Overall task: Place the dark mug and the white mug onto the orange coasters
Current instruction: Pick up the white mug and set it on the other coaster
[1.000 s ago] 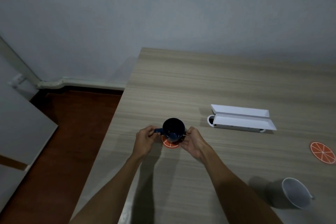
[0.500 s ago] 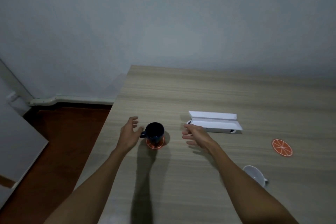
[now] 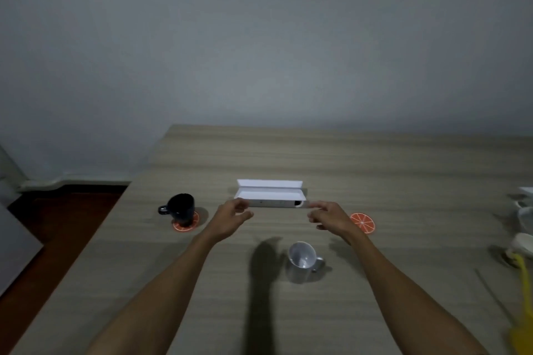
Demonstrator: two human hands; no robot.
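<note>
Sitting at the left, the dark mug (image 3: 181,209) rests on 1 orange coaster (image 3: 186,223). Left hand (image 3: 230,216) and right hand (image 3: 331,217) hover loosely open, empty. The white mug (image 3: 301,261) stands nearer the right hand — the free coaster (image 3: 362,222) lies beyond it, on a wood-grain table (image 3: 375,170) against a grey wall.

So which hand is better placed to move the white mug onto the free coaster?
Right. The white mug sits just below the right hand, handle facing right, and the free coaster lies beside that hand.
</note>
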